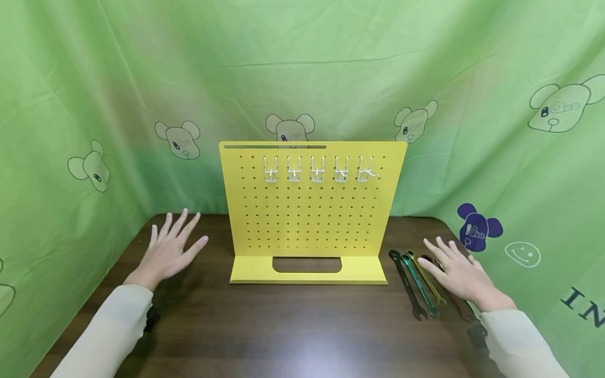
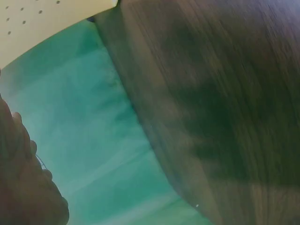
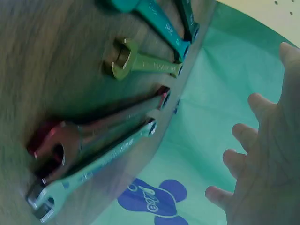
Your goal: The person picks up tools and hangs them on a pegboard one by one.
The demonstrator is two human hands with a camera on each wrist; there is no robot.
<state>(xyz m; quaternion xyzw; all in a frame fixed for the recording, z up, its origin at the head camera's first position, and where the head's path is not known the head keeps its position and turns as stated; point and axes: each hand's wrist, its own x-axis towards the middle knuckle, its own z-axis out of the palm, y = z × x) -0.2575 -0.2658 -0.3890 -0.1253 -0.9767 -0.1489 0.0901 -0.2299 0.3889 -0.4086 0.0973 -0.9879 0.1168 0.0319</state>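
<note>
My left hand (image 1: pixel 166 254) hovers over the left side of the table with its fingers spread, holding nothing. On the right, my right hand (image 1: pixel 460 273) is spread above several combination wrenches and partly hides them. A black wrench (image 1: pixel 407 283), a teal wrench (image 1: pixel 420 285) and a yellow-green wrench (image 1: pixel 427 278) lie side by side. In the right wrist view a red wrench (image 3: pixel 117 115) and a silver wrench (image 3: pixel 103 161) lie beyond them. Between the hands stands a yellow pegboard (image 1: pixel 307 210) with several white wire hooks (image 1: pixel 317 170) in a row near its top.
The pegboard's base ledge (image 1: pixel 250 270) has a long cut-out slot. Dark wood tabletop (image 1: pixel 264 325) extends in front of it. A green printed curtain (image 1: pixel 331 63) hangs close behind the table and along both sides.
</note>
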